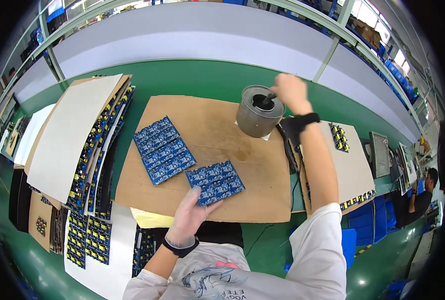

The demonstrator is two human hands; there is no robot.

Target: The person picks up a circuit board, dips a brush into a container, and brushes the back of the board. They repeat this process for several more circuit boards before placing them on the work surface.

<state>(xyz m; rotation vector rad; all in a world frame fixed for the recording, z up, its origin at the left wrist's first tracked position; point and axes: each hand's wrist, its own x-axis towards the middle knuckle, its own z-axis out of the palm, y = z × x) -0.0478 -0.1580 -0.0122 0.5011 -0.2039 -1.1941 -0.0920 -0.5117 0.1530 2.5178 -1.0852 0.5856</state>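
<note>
My left hand [190,215], in a thin translucent glove, grips the near edge of a blue circuit board panel [215,182]. The panel is tilted a little above the cardboard [247,200], or touching it; I cannot tell which. Beside it, on the left, another blue circuit board panel [164,150] lies flat. At the back right stands a round grey metal pot [260,120] with a hole in its lid. My right hand [292,92] is closed on a dark-handled tool [269,98] that reaches into this hole; its lower end is hidden.
Sheets of white card [72,135] are stacked with populated boards at the left. More boards with yellow parts [98,239] lie near left. On the right, a card sheet [355,160] carries boards, with a cable [296,185] beside it. A person [420,200] sits far right.
</note>
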